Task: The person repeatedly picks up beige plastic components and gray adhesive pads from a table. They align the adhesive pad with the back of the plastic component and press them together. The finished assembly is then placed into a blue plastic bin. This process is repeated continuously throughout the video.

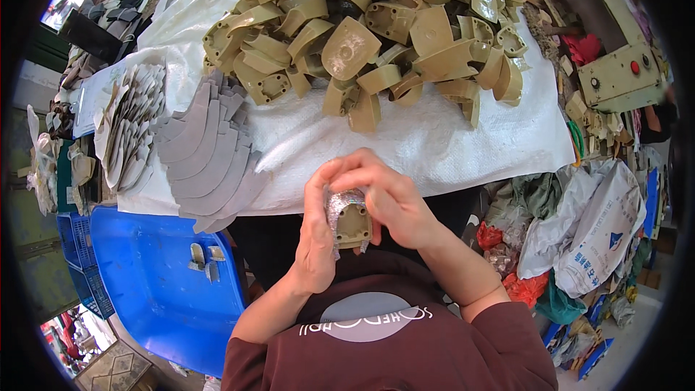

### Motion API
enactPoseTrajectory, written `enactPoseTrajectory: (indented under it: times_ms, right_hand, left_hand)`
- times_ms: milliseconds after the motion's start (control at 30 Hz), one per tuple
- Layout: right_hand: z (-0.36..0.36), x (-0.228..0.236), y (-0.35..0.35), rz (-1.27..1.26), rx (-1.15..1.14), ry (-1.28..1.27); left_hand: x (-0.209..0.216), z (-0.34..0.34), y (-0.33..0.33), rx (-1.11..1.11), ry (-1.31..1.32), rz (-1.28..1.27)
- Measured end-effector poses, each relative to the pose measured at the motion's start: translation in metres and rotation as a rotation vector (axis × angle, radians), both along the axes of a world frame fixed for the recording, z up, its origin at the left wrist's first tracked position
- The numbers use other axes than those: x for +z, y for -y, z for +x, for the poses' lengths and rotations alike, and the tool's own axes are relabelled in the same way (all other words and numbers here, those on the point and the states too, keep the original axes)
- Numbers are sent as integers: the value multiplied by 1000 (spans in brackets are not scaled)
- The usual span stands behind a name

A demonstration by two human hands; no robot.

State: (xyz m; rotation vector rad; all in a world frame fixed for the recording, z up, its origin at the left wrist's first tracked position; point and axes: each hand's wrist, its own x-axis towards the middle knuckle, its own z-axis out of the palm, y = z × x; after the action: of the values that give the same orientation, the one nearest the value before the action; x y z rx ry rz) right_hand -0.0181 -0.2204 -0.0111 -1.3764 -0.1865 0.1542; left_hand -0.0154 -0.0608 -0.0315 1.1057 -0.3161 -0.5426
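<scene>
Both hands [316, 242] grip a partly silver-covered tan block [353, 226]; three greyish pieces [197, 253] lie in the left tub [163, 304], the far heap [350, 48] uncovered.

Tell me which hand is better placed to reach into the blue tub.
Probably the left hand: it is nearer the blue tub, on the person's left. The right hand is farther; both cup the tan piece.

Beyond the right hand [394, 199], white sheet [492, 145] offers passage; tan pieces [351, 47] block farther, gray pieces [213, 137] left.
</scene>
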Motion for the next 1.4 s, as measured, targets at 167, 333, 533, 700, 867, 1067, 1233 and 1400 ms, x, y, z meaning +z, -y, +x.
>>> enactPoseTrajectory:
  times_ms: [167,333,533,700,867,1067,1233,1400]
  right_hand:
    - [9,-4,-1,110,147,-110]
    - [-10,-24,-22,-46,-75,209]
    - [-16,-24,-31,-8,-127,253]
    - [-12,-22,-32,-63,-203,204]
    - [-5,-7,-8,-253,-254,175]
    - [0,2,3,-469,-109,234]
    - [-2,-18,4,-80,-204,84]
    - [5,-17,12,110,-52,-171]
  left_hand:
    - [16,-6,13,110,81,81]
    - [-3,-2,9,322,256,200]
    - [11,-3,16,386,-28,-107]
    - [7,-5,23,431,-14,-10]
    - [16,3,9,241,-23,48]
    - [5,10,-2,252,676,372]
    - [15,14,-10,199,424,447]
    - [28,23,-14,225,771,631]
